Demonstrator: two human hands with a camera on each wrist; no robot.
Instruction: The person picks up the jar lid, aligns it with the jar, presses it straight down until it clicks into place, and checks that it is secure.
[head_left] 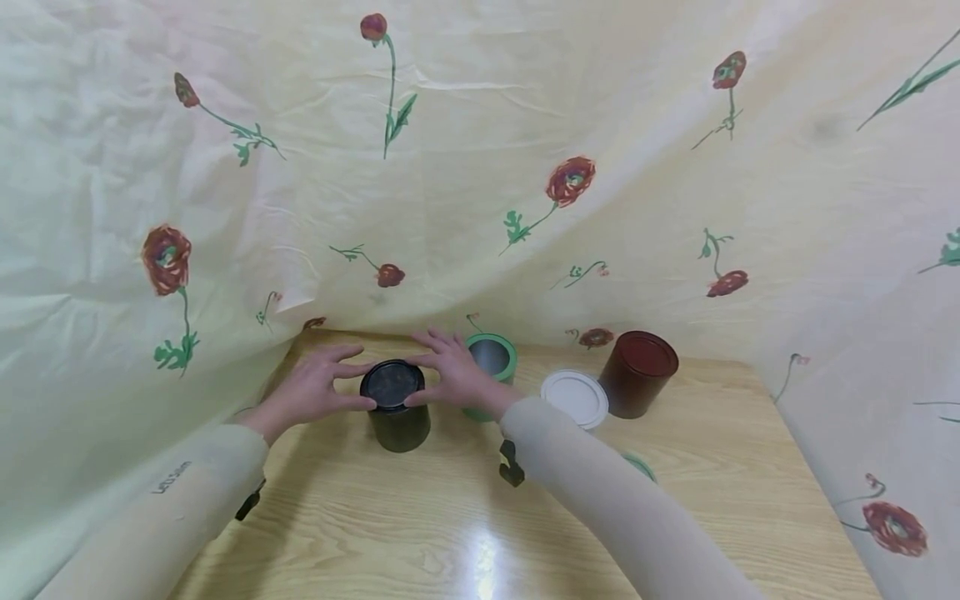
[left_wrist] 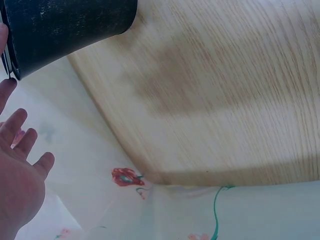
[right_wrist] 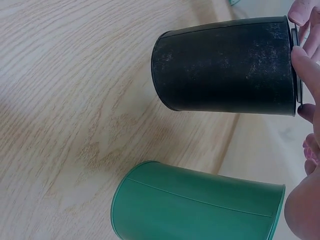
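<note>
A black can (head_left: 401, 429) stands upright on the wooden table, its round black lid (head_left: 393, 385) at the top. My left hand (head_left: 318, 387) pinches the lid's left edge between thumb and fingers, the other fingers spread. From the opposite side my right hand (head_left: 459, 379) pinches the right edge. In the right wrist view the lid (right_wrist: 299, 92) sits at the can's mouth with a narrow gap along the rim. Scuff marks show on the can's side (right_wrist: 225, 67). Whether the lid is partly seated cannot be told.
Just behind my right hand stands an open green can (head_left: 512, 358). Farther right are a white lid (head_left: 574, 400) and a dark red can (head_left: 637, 383) with its top covered. A green rim (head_left: 640, 467) shows partly behind my right sleeve. Flowered cloth (head_left: 450, 208) hangs around the table.
</note>
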